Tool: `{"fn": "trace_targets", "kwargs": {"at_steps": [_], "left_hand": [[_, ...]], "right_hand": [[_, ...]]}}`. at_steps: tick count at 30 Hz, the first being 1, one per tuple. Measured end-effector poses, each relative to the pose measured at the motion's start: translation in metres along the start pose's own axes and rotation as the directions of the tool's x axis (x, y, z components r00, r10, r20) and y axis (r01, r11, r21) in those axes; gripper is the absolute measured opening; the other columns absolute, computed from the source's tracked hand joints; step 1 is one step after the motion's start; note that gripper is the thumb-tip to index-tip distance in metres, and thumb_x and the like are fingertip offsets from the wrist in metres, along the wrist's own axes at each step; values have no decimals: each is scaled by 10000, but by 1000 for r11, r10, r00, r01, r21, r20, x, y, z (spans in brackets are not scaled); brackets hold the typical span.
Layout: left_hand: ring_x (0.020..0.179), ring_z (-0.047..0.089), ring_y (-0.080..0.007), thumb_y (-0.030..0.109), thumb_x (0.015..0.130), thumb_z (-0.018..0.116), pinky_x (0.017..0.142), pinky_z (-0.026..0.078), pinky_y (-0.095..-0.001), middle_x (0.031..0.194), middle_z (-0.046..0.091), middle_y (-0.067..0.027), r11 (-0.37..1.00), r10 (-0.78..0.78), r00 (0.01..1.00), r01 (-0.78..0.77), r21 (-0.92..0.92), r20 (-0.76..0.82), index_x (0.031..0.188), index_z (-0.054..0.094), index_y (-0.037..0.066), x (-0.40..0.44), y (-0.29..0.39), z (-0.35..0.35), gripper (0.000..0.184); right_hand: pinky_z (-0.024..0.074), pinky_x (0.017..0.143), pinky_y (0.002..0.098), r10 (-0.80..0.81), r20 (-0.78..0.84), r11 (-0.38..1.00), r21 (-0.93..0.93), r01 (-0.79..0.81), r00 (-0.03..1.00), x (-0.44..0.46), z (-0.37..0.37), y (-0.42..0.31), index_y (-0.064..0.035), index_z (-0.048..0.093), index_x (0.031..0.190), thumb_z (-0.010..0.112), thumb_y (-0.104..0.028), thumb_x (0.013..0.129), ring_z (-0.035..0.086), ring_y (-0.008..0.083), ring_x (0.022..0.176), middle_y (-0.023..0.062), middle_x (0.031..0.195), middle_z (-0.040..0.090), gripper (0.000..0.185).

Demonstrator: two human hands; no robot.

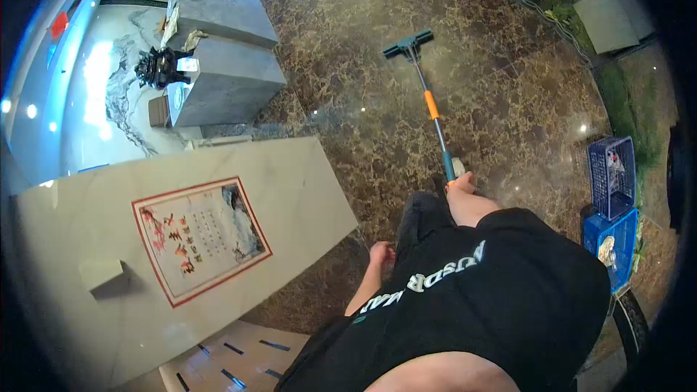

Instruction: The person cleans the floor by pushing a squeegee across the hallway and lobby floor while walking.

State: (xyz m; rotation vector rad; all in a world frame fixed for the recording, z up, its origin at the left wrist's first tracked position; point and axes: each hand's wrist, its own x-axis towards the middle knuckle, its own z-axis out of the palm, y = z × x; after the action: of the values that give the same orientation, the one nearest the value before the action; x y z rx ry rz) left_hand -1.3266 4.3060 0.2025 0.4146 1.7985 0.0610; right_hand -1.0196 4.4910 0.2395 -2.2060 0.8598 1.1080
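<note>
My right hand (462,186) is closed around the teal grip end of a long-handled mop (438,120). Its pole is grey with an orange sleeve, and the wide, dark, flat head rests on the brown marbled floor (348,80) ahead of me. Just past that hand, a small pale shape (458,168) shows, perhaps a shoe tip. By my left thigh hangs my left hand (382,253), with loosely bent fingers partly hidden and nothing visible in it. The corner of a white marble-topped table is nearest to it.
On the white table (298,196) lie a red-bordered printed sheet (203,239) and a small white block (102,274). A grey counter (232,76) holds a dark ornament (161,67). At right stand a purple-blue crate (600,178) and a blue crate (595,229), near a planted border (617,98).
</note>
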Motion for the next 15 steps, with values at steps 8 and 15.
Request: {"fn": "trace_targets", "kwargs": {"at_steps": [8, 15], "left_hand": [[471, 531, -150, 127, 786, 481, 440, 429, -269, 579, 535, -67, 925, 250, 968, -244, -291, -17, 852, 532, 29, 57, 240, -34, 129], [470, 530, -143, 150, 761, 515, 416, 415, -246, 574, 539, -70, 917, 258, 963, -268, -297, -73, 791, 552, 6, 137, 334, -78, 152]], "right_hand": [[426, 352, 341, 50, -60, 999, 22, -48, 997, 32, 121, -41, 75, 563, 670, 372, -514, 802, 531, 252, 402, 162, 551, 546, 634], [449, 389, 342, 72, -96, 993, 100, -62, 993, -13, 236, -109, 76, 571, 713, 371, -525, 798, 548, 276, 428, 183, 571, 555, 640]]}}
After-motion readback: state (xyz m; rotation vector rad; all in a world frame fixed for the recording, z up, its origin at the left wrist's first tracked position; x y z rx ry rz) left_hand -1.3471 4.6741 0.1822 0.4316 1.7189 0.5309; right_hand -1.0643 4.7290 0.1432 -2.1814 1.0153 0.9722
